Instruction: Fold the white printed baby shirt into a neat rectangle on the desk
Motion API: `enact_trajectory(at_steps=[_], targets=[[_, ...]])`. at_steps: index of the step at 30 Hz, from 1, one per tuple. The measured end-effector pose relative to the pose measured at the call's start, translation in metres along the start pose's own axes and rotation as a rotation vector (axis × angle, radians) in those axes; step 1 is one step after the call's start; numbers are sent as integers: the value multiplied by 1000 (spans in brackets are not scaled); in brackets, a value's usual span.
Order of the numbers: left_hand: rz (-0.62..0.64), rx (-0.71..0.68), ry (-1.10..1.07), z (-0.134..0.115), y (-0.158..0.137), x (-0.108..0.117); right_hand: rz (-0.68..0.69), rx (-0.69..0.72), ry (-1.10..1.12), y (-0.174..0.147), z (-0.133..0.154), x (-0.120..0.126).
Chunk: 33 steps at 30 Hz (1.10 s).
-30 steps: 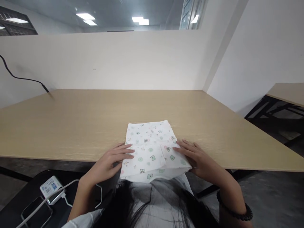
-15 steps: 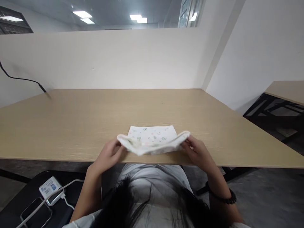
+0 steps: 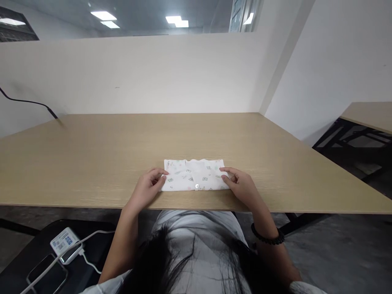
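A white garment (image 3: 197,175) with small printed figures and a round snap near its front edge lies folded into a flat, wide strip on the table. My left hand (image 3: 148,185) is at its left end, thumb and forefinger closed on the edge. At the right end, my right hand (image 3: 243,185) has its thumb and forefinger on the cloth, the other fingers curled. The far edge of the garment is slightly wavy.
The wooden table (image 3: 128,139) reaches back to a white partition (image 3: 171,73). A black cable (image 3: 30,102) hangs at the left. Below the table on the left, a white power bank (image 3: 67,245) with cables rests on a black seat (image 3: 82,228).
The raised near flap of the garment has been laid down over the rest, forming a flat strip. Both hands have moved slightly inward and come down to its ends.
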<state>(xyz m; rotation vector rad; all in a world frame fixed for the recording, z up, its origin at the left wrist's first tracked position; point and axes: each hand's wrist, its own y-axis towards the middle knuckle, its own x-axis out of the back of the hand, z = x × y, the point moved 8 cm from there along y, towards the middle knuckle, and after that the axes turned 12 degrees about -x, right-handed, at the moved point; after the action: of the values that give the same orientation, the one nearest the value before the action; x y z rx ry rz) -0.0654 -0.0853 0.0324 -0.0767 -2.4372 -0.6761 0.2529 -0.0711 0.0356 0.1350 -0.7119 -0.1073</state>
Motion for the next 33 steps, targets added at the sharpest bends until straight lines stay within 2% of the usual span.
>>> enact_trajectory(at_steps=[5, 10, 12, 15, 17, 19, 22, 24, 28, 33], targets=[[-47, 9, -2, 1, 0, 0, 4, -3, -93, 4, 2, -5], [-50, 12, 68, 3, -2, -1, -76, 83, -258, 5, 8, -9], [-73, -24, 199, -5, -3, 1, -127, 116, -361, 2, 11, -8], [-101, -147, 404, -33, -7, -6, -204, 202, -495, -7, 24, -8], [-25, -255, 478, -55, -9, -23, -176, 269, -550, -16, 34, -18], [141, -344, 509, -71, -11, -47, -71, 290, -594, -25, 40, -33], [388, -340, 531, -75, -14, -75, 66, 193, -637, -32, 35, -49], [454, -272, 557, -71, -14, -80, 93, 120, -650, -32, 28, -51], [440, -180, 627, -63, -15, -73, 89, 46, -671, -28, 16, -43], [405, -142, 678, -51, -25, -55, 73, -58, -700, -26, -2, -29]])
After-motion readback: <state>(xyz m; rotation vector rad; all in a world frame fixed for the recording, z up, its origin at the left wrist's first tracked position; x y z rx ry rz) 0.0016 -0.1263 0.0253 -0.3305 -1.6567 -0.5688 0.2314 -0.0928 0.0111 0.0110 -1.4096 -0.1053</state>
